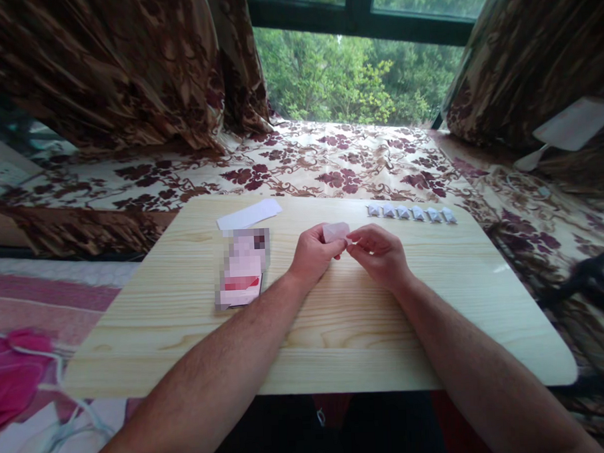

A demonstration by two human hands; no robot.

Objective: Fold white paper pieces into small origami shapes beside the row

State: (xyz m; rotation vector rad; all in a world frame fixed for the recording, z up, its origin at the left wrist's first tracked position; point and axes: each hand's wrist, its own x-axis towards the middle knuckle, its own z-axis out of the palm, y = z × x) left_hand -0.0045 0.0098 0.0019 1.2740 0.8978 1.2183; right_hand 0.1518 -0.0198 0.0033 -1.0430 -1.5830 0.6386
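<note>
Pinching a small piece of paper point(336, 231) between them, the two hands meet over the middle of the wooden table point(338, 358), a little toward its far edge. The left hand point(313, 256) is curled closed, with thumb and fingers clamped on the paper's near-left part. The paper sticks up and out of that grip toward 1 o'clock. The right hand point(380, 253) is also closed, its fingertips nipping the paper's near-right corner, so from this hand the paper lies at about 10 o'clock.

The paper's long axis runs roughly from 9 to 3 o'clock, across the person's view, and is tipped slightly. It seems to be held just above the tabletop, though whether it touches the wood cannot be told. Both hands are on it. The left hand covers more of it, while the right touches only the one corner.

A row of folded paper pieces point(411, 212) lies at 2 o'clock from the hands, near the table's far right edge. There are six of them, side by side, lined up from 9 to 3 o'clock. They lie closer to the right hand but apart from it.

At 10 o'clock from the left hand lies a white strip point(250, 214), slanted. Just nearer than that, at 9 o'clock, is a pink packet point(242, 268), too blurred to read. A flowered cloth point(329, 162) and a window point(355, 70) lie beyond the table.
</note>
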